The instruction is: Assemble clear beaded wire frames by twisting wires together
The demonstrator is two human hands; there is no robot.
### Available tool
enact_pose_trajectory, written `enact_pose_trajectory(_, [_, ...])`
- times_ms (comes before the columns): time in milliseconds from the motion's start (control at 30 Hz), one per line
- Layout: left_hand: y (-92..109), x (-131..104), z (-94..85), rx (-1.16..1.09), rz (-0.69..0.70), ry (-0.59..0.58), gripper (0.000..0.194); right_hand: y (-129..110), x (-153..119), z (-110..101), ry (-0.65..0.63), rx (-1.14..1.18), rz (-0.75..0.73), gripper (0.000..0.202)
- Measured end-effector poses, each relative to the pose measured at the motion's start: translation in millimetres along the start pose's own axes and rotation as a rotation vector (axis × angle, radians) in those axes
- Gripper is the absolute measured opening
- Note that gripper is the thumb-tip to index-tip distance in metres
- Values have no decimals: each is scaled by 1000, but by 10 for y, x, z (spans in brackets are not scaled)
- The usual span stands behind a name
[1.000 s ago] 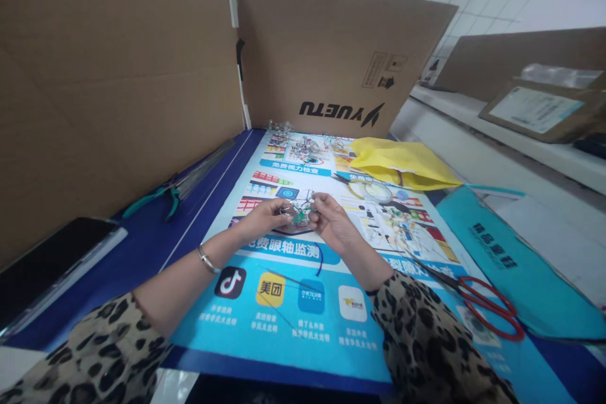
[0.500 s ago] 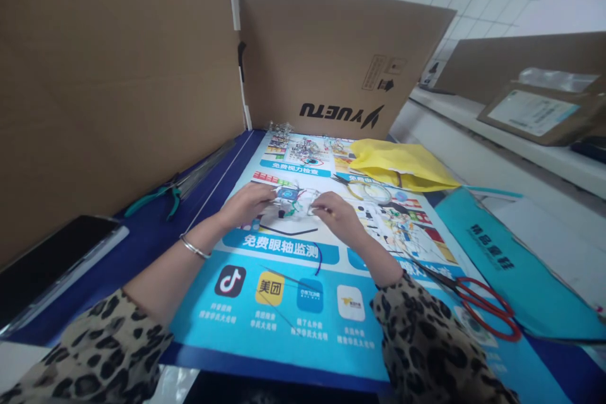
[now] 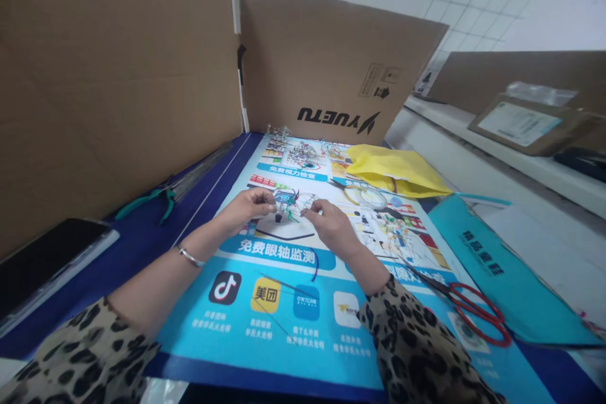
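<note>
While the left hand [image 3: 246, 208] pinches one side of a small wire piece [image 3: 292, 218], thumb and forefinger drawn together, the right hand [image 3: 334, 227] grips its other side the same way. I see green and purple strands on the piece, which sits between the hands above a printed sheet [image 3: 265, 353]; its finer wires are too blurred for me to trace. Nearer my viewpoint, a purple cord [image 3: 315, 265] lies on the sheet. Beyond the right hand I make out yellow-handled pliers [image 3: 345, 188] just beside a clear ring [image 3: 374, 199], and red-handled scissors [image 3: 447, 290] lie to the right. Leftward, teal-handled pliers [image 3: 142, 202] and a dark phone [image 3: 47, 259] rest on the blue counter [image 3: 142, 249]. Past these, a yellow bag [image 3: 398, 167] lies before a standing cardboard panel [image 3: 331, 63].
</note>
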State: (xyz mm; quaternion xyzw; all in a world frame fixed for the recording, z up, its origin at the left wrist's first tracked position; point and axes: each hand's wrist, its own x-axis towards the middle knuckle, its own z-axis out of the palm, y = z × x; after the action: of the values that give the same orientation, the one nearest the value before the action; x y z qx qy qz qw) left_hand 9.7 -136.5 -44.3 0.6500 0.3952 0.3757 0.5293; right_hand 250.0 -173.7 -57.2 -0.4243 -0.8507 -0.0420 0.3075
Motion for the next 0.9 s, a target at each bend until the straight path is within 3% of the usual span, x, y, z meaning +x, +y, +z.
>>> enact_pose_trajectory(67, [-6,-5,17,95,64,29,14,-31,21,42,56,238,173,17])
enact_pose_trajectory(200, [-15,-36,44,496,443,79,11,-79,88,26,218,960,678,24])
enact_pose_trajectory(267, [-7,-63,50,639,569,-13,16,-85,107,-17,225,1256,871,33])
enact_pose_trajectory(367, [11,-93,58,773,664,-145,20,-65,106,-65,178,1443,1004,40])
enact_pose_trajectory(467, [14,-83,82,649,571,-46,16,-35,87,-82,161,1359,930,38])
enact_pose_trajectory(567, [-11,-38,98,246,245,87,12,-39,69,-87,175,1004,670,29])
enact_pose_trajectory(633, [-38,-8,87,-62,0,55,17,-68,58,-80,148,716,437,22])
enact_pose_trajectory(700, [-65,10,65,-262,-155,5,23,-100,42,-59,97,505,242,19])
enact_pose_trajectory(800, [-93,16,48,-325,-213,-17,28,-110,17,-7,51,373,152,22])
enact_pose_trajectory(900, [-116,29,43,-201,-132,31,26,-70,15,29,86,448,288,22])
